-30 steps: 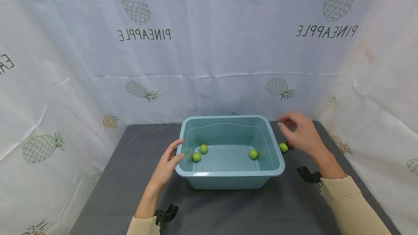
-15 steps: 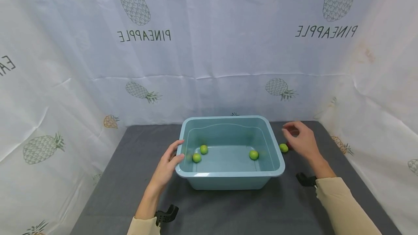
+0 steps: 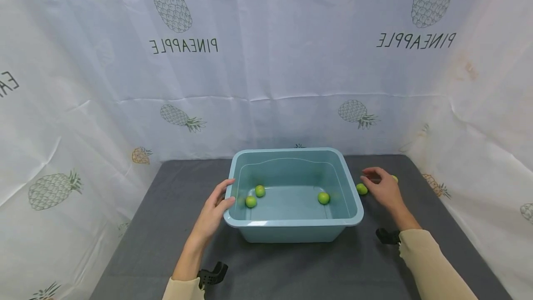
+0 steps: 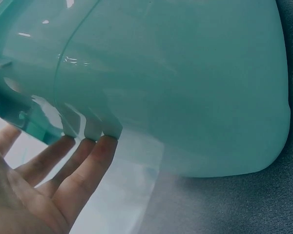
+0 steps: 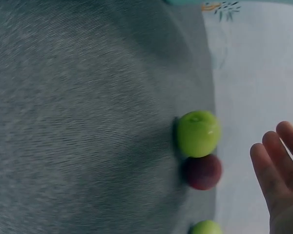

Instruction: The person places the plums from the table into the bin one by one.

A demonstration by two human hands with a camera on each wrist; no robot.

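My left hand (image 3: 211, 208) holds the left rim of a blue-green plastic basin (image 3: 291, 222). In the left wrist view, several fingertips of that hand (image 4: 63, 180) touch the basin's outer wall (image 4: 195, 87) under the rim. My right hand (image 3: 384, 190) hovers right of the basin, fingers loosely bent and nothing between them. Below it, in the right wrist view, a small green apple (image 5: 198, 133) touches a dark red round fruit (image 5: 203, 172); another green fruit (image 5: 206, 227) is cut off at the frame's bottom. The right hand hides the red fruit from the head view.
Inside the basin lie three green fruits: two at the left (image 3: 260, 191), (image 3: 251, 202) and a green fruit (image 3: 323, 198) at the right. A dark grey cloth (image 3: 291, 272) covers the table. White pineapple-printed curtains (image 3: 266, 59) hang behind and at both sides.
My right hand has moved down and slightly toward me over the fruits, covering the red one and uncovering a green one behind the hand. The left hand and basin stay put.
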